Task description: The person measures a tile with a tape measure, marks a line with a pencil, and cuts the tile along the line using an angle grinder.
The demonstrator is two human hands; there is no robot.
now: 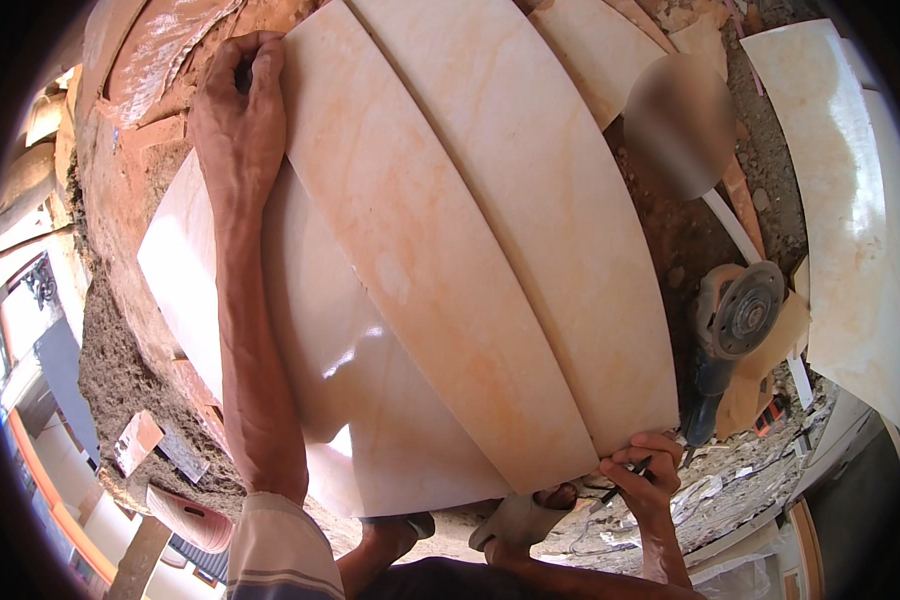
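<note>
Several glossy cream, marbled tiles lie overlapping before me. A narrow tile strip lies on top, its long edge beside a wider tile, and another tile shows underneath at the left. My left hand is at the strip's far left corner, fingers curled and closed against its edge. At the near right corner, my right hand pinches a dark, slim pencil or pen beside the tiles' near edge. The pencil's lower end angles down to the left.
An angle grinder with an exposed disc lies right of the tiles. More tiles lean at the far right. Broken tile pieces and rubble lie at the left. My sandalled foot is close to the near edge.
</note>
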